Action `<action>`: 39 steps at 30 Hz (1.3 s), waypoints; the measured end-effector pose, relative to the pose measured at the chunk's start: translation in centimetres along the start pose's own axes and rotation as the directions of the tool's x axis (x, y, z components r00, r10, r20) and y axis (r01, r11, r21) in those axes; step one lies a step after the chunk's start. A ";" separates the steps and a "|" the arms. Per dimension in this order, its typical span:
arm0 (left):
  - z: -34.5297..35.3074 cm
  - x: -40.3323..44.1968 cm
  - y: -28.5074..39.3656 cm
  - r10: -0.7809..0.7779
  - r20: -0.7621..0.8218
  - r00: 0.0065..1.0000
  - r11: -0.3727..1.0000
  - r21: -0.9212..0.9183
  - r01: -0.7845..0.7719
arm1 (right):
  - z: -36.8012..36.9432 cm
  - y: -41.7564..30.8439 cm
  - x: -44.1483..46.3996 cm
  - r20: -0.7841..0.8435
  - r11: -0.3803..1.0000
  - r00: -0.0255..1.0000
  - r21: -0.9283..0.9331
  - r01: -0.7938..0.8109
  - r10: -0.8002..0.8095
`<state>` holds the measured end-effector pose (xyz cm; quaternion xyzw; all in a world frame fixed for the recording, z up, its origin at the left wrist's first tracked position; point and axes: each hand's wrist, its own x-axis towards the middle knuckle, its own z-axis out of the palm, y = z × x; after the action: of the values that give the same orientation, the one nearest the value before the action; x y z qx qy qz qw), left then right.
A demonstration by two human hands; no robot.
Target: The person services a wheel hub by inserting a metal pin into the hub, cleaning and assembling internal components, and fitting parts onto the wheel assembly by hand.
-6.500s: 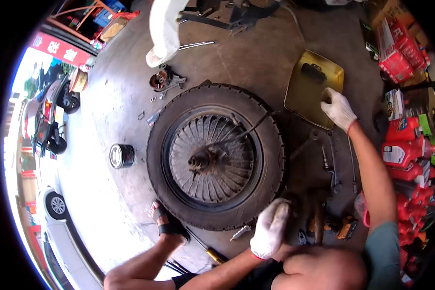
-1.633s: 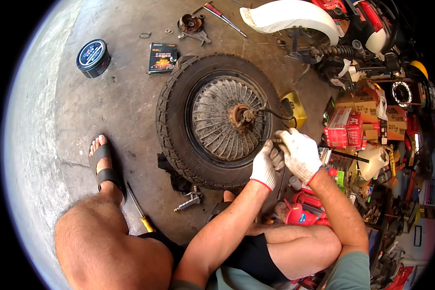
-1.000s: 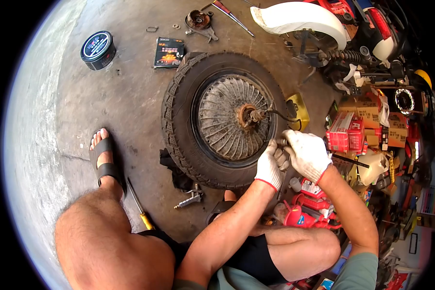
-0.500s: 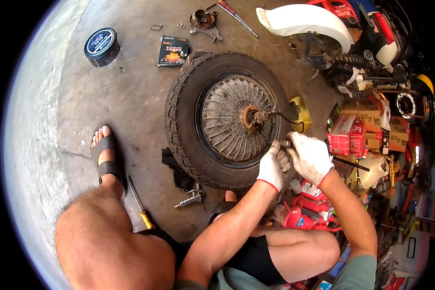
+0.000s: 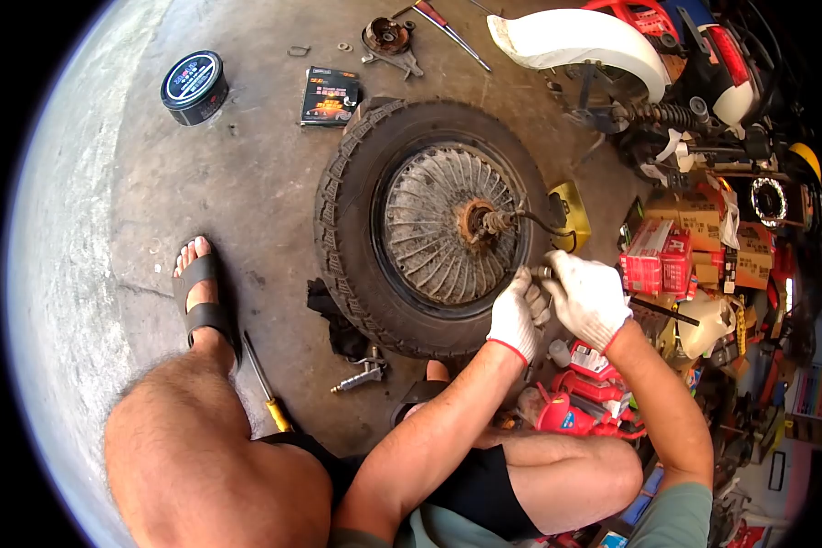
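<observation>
A tire (image 5: 352,265) on a finned metal hub (image 5: 438,233) lies on the floor, with a threaded axle and a dark cable at its centre. At the tire's lower right edge, my left hand (image 5: 518,310), in a white glove, has its fingers closed. My right hand (image 5: 586,294), gloved too, meets it with bent, pinching fingers. A small dark piece shows between the two hands, too small to name. A yellow tray (image 5: 571,215) is partly hidden behind the tire and cable.
A round tin (image 5: 194,87), a black box (image 5: 329,96) and a rusty part (image 5: 386,36) lie beyond the tire. Near my legs are an air gun (image 5: 358,379) and a yellow-handled screwdriver (image 5: 269,388). A white fender (image 5: 580,41) and red boxes (image 5: 656,256) stand to the right.
Since the earliest frame, my right hand has left the yellow tray and joined my left hand at the tire's edge. In the last second both hands stay together while the view shifts slightly.
</observation>
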<state>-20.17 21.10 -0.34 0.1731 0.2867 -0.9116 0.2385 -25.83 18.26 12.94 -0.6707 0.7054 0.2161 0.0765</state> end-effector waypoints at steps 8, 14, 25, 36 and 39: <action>0.4 -0.1 0.0 0.003 -0.024 1.000 1.000 -0.001 -0.003 | -0.5 -0.3 0.0 0.050 0.999 0.998 -0.023 -0.043 0.044; -0.1 0.1 0.1 0.017 0.019 1.000 1.000 0.026 -0.018 | 1.7 1.4 -0.8 -0.241 0.984 0.956 0.013 0.178 -0.170; 0.8 -0.4 0.3 -0.010 -0.048 0.999 1.000 0.010 0.011 | 0.2 0.8 -0.1 0.197 0.973 0.956 -0.125 -0.193 0.215; -0.7 -0.8 -0.1 0.066 -0.049 0.997 0.976 0.210 -0.054 | 1.5 1.1 -0.7 -0.061 0.996 0.997 -0.072 0.042 -0.047; -0.9 -0.3 -1.7 0.270 -0.118 0.956 0.868 0.460 -0.188 | 2.0 0.9 -0.7 -0.029 0.997 0.999 -0.073 0.016 -0.019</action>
<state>-20.65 22.94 -0.17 0.3368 0.0687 -0.8986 0.2727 -26.97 19.69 11.61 -0.6823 0.6923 0.2310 0.0435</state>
